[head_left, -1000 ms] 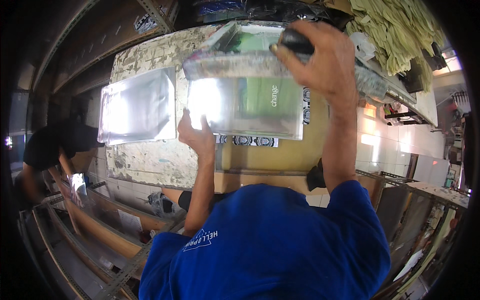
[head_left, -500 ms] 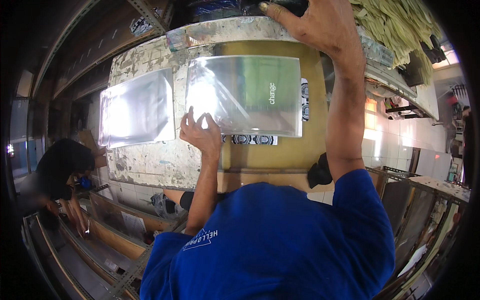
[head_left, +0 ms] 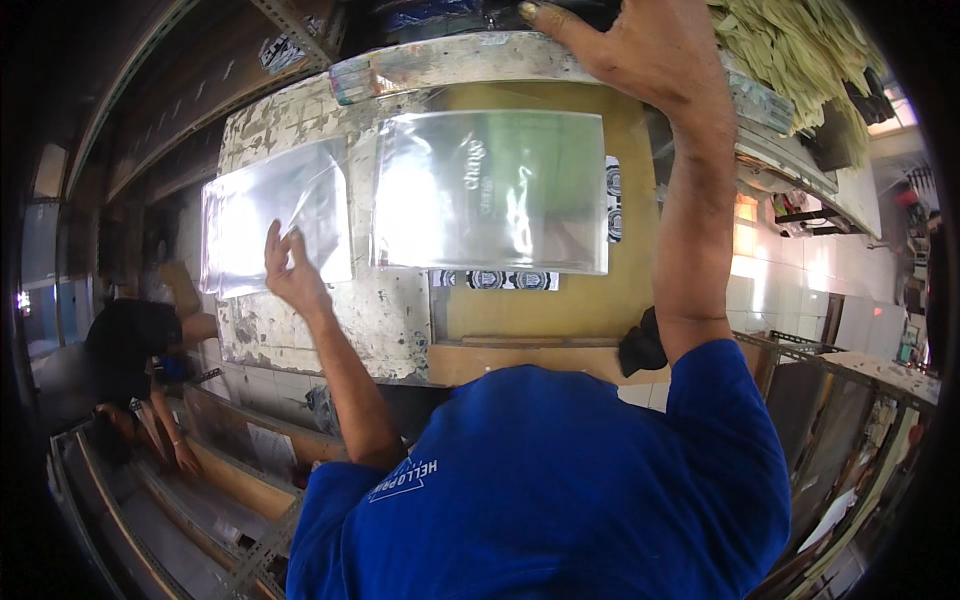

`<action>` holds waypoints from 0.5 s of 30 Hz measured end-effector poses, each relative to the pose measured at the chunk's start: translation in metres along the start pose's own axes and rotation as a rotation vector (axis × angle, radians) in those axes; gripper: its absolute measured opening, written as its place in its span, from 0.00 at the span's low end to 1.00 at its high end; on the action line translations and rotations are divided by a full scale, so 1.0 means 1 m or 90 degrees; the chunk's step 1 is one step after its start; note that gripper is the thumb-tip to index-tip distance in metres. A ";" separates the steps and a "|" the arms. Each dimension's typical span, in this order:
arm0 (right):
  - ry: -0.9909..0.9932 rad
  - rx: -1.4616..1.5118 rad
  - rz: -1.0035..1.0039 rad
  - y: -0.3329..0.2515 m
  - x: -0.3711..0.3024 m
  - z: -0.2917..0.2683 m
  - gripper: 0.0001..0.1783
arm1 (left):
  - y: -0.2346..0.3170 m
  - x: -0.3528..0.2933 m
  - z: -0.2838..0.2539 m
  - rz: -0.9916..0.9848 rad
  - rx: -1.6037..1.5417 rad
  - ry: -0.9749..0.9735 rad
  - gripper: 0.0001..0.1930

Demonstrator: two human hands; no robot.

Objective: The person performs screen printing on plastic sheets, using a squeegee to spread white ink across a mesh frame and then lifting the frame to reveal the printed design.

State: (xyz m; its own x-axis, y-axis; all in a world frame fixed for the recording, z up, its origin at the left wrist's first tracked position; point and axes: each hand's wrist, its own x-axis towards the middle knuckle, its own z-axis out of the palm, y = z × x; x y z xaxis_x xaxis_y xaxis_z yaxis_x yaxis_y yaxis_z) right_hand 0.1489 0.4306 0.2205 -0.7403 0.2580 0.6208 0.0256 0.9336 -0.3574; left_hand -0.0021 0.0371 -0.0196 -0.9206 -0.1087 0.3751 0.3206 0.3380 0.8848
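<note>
My left hand (head_left: 293, 272) is over the left pile of clear plastic sheets (head_left: 235, 225). Its thumb and forefinger pinch what looks like a thin clear sheet, with a bright crease running up from the fingertips. A second clear plastic sheet (head_left: 550, 190), glossy and partly green, lies to the right on a yellow-brown board (head_left: 590, 310). White lettering shows near its middle. My right hand (head_left: 650, 55) is at the top edge, beyond the board, thumb stretched out to the left. Its other fingers run out of the picture, so whether they grip anything is hidden.
A paint-stained bar (head_left: 450, 66) crosses the worktable's far side. Black-and-white patterned strips (head_left: 495, 281) stick out under the right sheet. Pale yellow strips (head_left: 800, 50) hang at far right, a black cloth (head_left: 640, 345) near the board. Another person (head_left: 130, 345) bends over racks at left.
My left hand has moved left from the right sheet's edge to above the left pile. The lettering and glare on the right sheet have shifted. My right hand stays nearly still.
</note>
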 end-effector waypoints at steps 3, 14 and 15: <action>-0.019 0.037 0.040 -0.003 0.001 0.000 0.19 | -0.030 0.010 -0.048 -0.056 -0.029 0.059 0.10; 0.093 -0.081 -0.008 -0.024 -0.007 0.014 0.18 | -0.142 0.019 -0.194 -0.039 0.100 0.293 0.23; 0.112 -0.081 -0.040 -0.021 -0.007 0.017 0.18 | -0.156 0.021 -0.206 -0.031 0.097 0.296 0.23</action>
State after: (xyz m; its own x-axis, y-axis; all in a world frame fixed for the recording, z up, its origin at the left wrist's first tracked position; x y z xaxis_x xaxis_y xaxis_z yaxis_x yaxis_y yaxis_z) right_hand 0.1418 0.4050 0.2122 -0.6152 0.2276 0.7548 0.0764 0.9701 -0.2303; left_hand -0.0259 -0.2105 -0.0933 -0.7252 -0.5221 0.4488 0.2110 0.4519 0.8667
